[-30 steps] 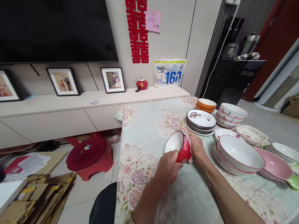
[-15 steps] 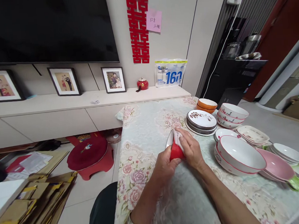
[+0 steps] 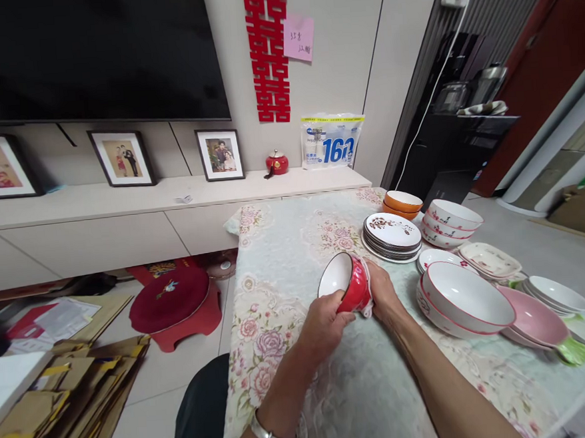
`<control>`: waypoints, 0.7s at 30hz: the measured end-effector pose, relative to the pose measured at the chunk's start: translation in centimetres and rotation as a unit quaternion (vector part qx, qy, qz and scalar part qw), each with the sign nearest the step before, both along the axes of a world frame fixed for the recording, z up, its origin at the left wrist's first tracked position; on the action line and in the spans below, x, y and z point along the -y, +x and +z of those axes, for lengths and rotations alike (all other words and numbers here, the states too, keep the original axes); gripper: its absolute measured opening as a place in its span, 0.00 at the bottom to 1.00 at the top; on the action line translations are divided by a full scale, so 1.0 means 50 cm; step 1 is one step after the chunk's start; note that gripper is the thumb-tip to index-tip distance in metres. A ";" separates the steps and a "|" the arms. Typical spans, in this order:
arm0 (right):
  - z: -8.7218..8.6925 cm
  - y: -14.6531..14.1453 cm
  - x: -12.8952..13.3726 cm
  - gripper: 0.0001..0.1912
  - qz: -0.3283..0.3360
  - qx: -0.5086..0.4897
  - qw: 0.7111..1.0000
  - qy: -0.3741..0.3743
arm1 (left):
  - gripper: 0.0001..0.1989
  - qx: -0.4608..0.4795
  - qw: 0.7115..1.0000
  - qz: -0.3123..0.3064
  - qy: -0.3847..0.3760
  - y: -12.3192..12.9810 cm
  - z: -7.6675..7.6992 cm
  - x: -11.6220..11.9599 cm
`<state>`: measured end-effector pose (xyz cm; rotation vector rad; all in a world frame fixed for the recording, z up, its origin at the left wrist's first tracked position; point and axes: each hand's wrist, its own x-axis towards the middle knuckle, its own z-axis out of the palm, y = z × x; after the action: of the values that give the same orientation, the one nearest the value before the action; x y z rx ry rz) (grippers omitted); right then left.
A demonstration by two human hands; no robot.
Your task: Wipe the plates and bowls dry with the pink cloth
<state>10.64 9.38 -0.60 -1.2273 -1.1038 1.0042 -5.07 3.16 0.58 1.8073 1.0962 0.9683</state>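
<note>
A small red bowl with a white inside and dark rim is held tilted above the table, its opening facing left. My left hand grips its near rim, thumb outside. Against the bowl's base my right hand presses a whitish cloth; its fingers are partly hidden behind the bowl. Right of my hands stand a stack of plates with brown floral print and large white bowls with red rims.
A floral tablecloth covers the table. Farther right are orange bowls, stacked white bowls, a pink dish and small white bowls. A red stool and flattened cardboard lie left on the floor.
The red bowl has turned so its white inside shows more to the left. My right hand and the cloth have moved from its upper rim to its outer base.
</note>
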 end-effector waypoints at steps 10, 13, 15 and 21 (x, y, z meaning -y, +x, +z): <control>0.014 -0.043 0.053 0.26 0.070 0.321 0.903 0.277 | 0.19 0.358 0.922 0.085 -0.118 0.008 0.007 -0.015; 0.016 -0.045 0.049 0.26 0.079 0.316 0.901 0.288 | 0.20 0.390 0.910 0.076 -0.119 0.009 0.006 -0.015; 0.013 -0.039 0.039 0.25 0.060 0.262 0.926 0.267 | 0.19 0.352 0.927 0.070 -0.111 0.009 0.004 -0.011; -0.003 -0.010 0.002 0.20 -0.001 0.062 0.996 0.061 | 0.07 0.087 0.995 0.042 -0.026 0.019 -0.003 0.007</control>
<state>10.14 9.27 -0.77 -1.2038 -1.2423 0.8559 -4.11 2.80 0.45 1.6133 1.0853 1.1161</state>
